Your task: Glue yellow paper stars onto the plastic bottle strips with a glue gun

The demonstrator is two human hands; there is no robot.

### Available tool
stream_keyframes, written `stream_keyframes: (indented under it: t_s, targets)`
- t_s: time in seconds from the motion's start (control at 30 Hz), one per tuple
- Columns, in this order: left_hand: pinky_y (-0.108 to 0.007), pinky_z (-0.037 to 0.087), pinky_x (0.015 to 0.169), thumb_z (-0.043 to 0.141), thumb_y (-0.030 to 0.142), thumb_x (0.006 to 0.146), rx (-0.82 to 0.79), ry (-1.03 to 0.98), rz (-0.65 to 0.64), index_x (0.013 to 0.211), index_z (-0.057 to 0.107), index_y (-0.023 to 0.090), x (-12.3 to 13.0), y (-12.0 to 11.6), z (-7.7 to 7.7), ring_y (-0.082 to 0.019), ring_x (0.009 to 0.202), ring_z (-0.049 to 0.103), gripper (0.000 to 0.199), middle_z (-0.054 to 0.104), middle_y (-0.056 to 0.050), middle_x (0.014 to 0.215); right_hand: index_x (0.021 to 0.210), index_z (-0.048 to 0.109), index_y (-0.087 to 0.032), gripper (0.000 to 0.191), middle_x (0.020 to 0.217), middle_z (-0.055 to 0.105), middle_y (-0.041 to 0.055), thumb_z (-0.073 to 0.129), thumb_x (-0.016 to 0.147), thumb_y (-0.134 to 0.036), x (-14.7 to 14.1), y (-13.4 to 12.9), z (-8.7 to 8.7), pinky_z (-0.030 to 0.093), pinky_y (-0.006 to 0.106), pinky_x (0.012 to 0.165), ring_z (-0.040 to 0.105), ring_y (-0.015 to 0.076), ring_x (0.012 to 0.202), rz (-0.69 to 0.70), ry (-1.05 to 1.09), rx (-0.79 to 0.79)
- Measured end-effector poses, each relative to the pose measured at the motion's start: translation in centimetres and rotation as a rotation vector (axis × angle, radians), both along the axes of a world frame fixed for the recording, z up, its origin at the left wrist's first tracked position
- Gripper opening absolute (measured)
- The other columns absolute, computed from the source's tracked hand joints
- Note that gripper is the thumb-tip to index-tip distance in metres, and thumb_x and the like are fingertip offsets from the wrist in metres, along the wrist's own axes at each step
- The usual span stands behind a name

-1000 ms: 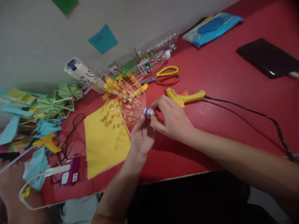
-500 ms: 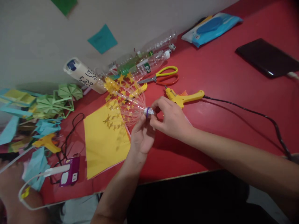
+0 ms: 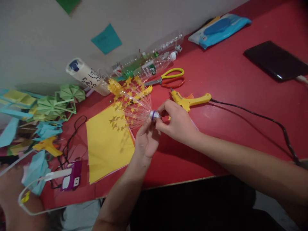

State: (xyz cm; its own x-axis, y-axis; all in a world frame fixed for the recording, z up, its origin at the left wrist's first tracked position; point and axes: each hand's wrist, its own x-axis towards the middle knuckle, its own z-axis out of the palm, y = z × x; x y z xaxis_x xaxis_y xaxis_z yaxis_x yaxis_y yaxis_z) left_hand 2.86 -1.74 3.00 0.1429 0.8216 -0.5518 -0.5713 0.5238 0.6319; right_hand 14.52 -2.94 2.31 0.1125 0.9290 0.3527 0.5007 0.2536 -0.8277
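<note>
While left hand (image 3: 148, 141) pinches gold-star strand spray (image 3: 140, 111) near purple band (image 3: 153, 116), centre frame, right hand's (image 3: 179, 123) fingers grasp silvery end (image 3: 157, 115). Gold tips have swung slightly right; grips unchanged, strands apparently secure. Yellow hot-glue gun (image 3: 183, 102) on red surface (image 3: 228, 73), above right hand.

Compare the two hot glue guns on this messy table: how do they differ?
The glue gun beyond the right hand, the right-side glue gun, lies on open red table; the left-side glue gun lies among paper scraps. The right-side gun's dark nozzle shows plainly; I can't make out the left-side gun's. Both have yellowish bodies.
</note>
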Motion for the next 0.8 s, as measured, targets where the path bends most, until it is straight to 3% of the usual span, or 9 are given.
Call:
stream_keyframes:
  t_s: [0.57, 0.8]
  targets:
    - [-0.021, 0.049, 0.084, 0.052, 0.007, 0.088, 0.021, -0.048, 0.004, 0.073, 0.070, 0.015, 0.29, 0.00, -0.06, -0.008, 0.070, 0.066, 0.024, 0.071, 0.001, 0.073, 0.075, 0.047, -0.021, 0.010, 0.071, 0.055, -0.0014, 0.054, 0.069, -0.018, -0.28, 0.11, -0.27, 0.041, 0.027, 0.060, 0.051, 0.0123, 0.064, -0.001, 0.154, -0.084]
    - [-0.017, 0.049, 0.072, 0.056, 0.005, 0.083, 0.065, -0.035, 0.002, 0.071, 0.069, 0.014, 0.43, -0.16, 0.14, -0.007, 0.067, 0.064, 0.020, 0.070, 0.001, 0.072, 0.074, 0.047, -0.021, 0.010, 0.071, 0.054, -0.0016, 0.054, 0.068, -0.016, -0.16, -0.11, -0.15, 0.042, 0.027, 0.061, 0.050, 0.0121, 0.063, 0.003, 0.154, -0.030]
